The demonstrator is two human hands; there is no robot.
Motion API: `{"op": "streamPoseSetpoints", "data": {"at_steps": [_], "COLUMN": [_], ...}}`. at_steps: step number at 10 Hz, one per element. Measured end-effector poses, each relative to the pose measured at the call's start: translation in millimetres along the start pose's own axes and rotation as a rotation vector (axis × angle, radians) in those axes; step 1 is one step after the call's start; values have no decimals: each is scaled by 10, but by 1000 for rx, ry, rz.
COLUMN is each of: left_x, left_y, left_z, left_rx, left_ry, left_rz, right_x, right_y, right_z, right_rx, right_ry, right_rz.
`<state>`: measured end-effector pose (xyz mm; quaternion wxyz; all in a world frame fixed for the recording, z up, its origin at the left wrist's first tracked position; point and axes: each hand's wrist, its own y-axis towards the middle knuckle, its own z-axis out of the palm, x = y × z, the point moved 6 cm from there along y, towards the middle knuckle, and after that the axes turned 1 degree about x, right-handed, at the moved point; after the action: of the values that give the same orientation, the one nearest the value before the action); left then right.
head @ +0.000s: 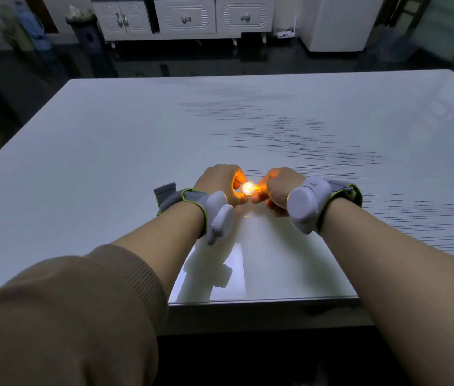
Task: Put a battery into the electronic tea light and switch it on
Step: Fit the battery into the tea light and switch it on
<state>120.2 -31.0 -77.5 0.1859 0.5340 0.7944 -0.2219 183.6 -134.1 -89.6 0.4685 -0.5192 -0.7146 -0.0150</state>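
The small round electronic tea light (pixel 248 188) glows bright orange a little above the white table (pixel 136 140). My left hand (pixel 220 182) grips it from the left with its fingertips. My right hand (pixel 280 188) pinches it from the right, thumb and forefinger lit orange by the glow. Both hands hover over the near middle of the table, and a faint orange reflection shows on the tabletop below them. No battery is in sight.
Each wrist carries a grey strap with a white sensor pod (pixel 221 215) (pixel 308 203). The table's near edge (pixel 262 302) lies below my forearms. A white cabinet (pixel 184 16) stands against the far wall beyond a dark floor.
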Motion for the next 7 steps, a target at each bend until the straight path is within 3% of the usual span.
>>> {"op": "streamPoseSetpoints", "data": {"at_steps": [4,6,7], "left_x": [88,101,132], "left_y": [104,-12,-53], "left_z": [128,-48,-156], "left_rx": [105,-25,-81], "left_ry": [49,-43,-87], "left_rz": [-39,-94,-131], "right_x": [-61,-19,51], "right_y": [231,140,58], "right_z": [71,12,-49], "right_rx": [37,36,-3], "right_ry": [-70,-74,-194], "right_rz": [-84,-92,-138]}}
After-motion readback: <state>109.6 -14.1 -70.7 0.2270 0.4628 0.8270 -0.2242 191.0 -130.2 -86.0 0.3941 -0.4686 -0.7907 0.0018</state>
